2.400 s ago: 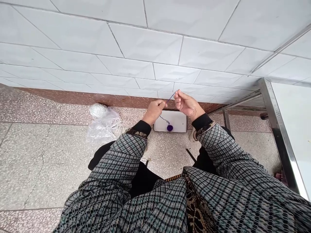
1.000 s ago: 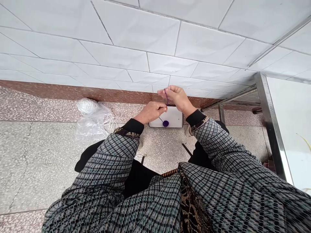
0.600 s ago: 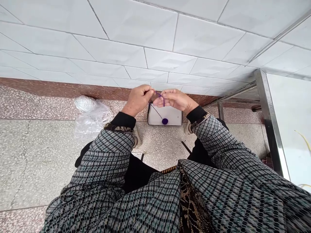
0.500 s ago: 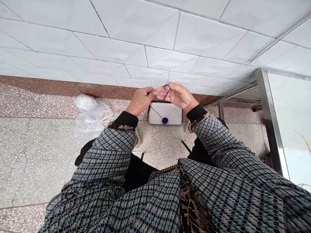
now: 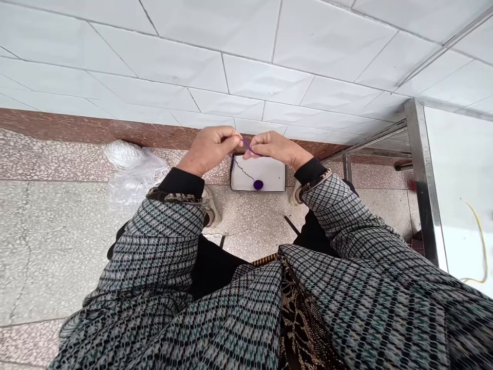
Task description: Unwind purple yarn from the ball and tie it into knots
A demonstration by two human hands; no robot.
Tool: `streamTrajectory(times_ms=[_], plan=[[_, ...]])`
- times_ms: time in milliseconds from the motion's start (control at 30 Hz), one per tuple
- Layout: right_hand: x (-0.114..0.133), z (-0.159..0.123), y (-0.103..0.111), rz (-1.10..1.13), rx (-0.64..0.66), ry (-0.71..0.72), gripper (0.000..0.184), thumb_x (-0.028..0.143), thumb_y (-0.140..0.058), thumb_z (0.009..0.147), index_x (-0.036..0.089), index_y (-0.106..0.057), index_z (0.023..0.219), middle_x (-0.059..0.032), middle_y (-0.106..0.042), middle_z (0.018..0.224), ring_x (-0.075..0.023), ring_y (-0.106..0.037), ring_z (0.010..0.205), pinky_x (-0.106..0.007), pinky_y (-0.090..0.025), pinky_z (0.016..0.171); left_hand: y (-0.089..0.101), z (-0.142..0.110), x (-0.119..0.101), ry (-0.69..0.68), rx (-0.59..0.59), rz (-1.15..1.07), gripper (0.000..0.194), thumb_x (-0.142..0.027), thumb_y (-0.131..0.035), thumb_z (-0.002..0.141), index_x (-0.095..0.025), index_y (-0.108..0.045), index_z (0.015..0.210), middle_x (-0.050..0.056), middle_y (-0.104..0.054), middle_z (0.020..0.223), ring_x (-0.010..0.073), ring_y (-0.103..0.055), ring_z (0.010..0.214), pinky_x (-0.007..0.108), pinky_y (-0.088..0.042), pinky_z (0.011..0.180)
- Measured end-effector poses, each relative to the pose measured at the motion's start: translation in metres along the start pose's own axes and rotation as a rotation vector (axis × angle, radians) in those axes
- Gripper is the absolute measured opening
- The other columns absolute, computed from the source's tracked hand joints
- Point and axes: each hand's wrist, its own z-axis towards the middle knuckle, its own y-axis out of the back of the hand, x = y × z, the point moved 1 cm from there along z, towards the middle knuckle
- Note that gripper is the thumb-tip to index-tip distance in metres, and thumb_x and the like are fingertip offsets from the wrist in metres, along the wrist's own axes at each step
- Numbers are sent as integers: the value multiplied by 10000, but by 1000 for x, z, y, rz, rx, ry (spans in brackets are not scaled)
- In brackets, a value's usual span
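Note:
My left hand [image 5: 210,149] and my right hand [image 5: 275,148] are raised close together in front of me, fingertips pinched on a thin purple thread [image 5: 248,149]. The thread runs down from my fingers to a small purple ball of yarn [image 5: 258,184]. That ball lies in a shallow white box [image 5: 271,176] on the floor by the wall, between my feet. Both sleeves are dark checked fabric with black cuffs.
A clear plastic bag [image 5: 134,174] with a ball of white cord [image 5: 119,153] lies on the floor at the left. A steel-framed table [image 5: 423,174] stands at the right, with a yellow strand [image 5: 479,241] on its white top. White tiled wall ahead.
My hands kept working the purple thread: the right hand dropped from its raised position and now meets the left at the same height. The view shifted slightly down and left.

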Motion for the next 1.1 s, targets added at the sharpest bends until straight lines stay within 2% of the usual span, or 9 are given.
streamTrajectory(times_ms=[100,200,333,467,567,633,733,833,1100], plan=[[12,-7,-5,362,91,4,297,344,-795,926,175,-595,785,-65,-780,848,-191,-775,920,-326,-614,903,4,2,6,67,-103,-30,235,-314,-574,924,-160,-738,856,44,-717,814,174,-594,776,289,-504,790],[23,-11,-8,574,-71,58,391,446,-791,952,202,-531,791,-66,-792,918,-226,-780,1061,-397,-622,1002,-9,6,14,88,-86,-23,228,-322,-572,904,-169,-732,853,32,-712,789,186,-591,778,293,-489,781],[26,-9,-8,586,-243,73,392,455,-783,959,220,-518,793,-73,-797,1010,-237,-741,1193,-415,-608,1050,-40,7,14,-21,195,6,223,-303,-558,862,-167,-717,784,22,-690,743,168,-563,708,290,-449,745],[15,-3,-2,277,-321,70,268,315,-763,944,211,-586,772,-53,-784,956,-195,-743,1083,-336,-579,1016,-51,2,7,-94,395,13,256,-326,-542,895,-172,-724,802,14,-662,707,148,-533,651,284,-416,702],[6,0,1,-78,-333,16,174,139,-694,888,177,-655,723,-14,-751,801,-160,-699,849,-286,-563,885,-36,0,5,-101,279,25,247,-310,-548,891,-165,-732,813,23,-676,728,157,-563,687,285,-431,719],[4,-1,1,-139,-218,-57,175,93,-667,855,162,-664,695,-7,-741,742,-139,-664,745,-270,-550,808,-21,1,6,-70,135,17,244,-310,-554,888,-156,-733,826,36,-702,778,169,-588,739,291,-454,754],[7,-7,-4,135,27,-118,157,188,-717,868,171,-644,730,-39,-771,767,-151,-723,778,-288,-584,832,-6,2,9,5,-22,-25,249,-330,-563,901,-147,-722,846,49,-719,834,177,-595,782,299,-479,797],[15,-12,-7,428,48,-57,326,408,-818,864,201,-582,773,-58,-776,795,-216,-782,931,-366,-623,916,-11,4,12,76,-46,-50,255,-345,-575,901,-141,-715,839,43,-704,810,183,-590,785,300,-480,798],[18,-6,-1,445,-275,58,403,493,-800,917,229,-525,785,-74,-793,970,-238,-751,1158,-392,-613,1023,-52,1,14,-16,351,50,249,-330,-552,888,-180,-736,812,11,-654,697,157,-509,633,286,-387,665]])
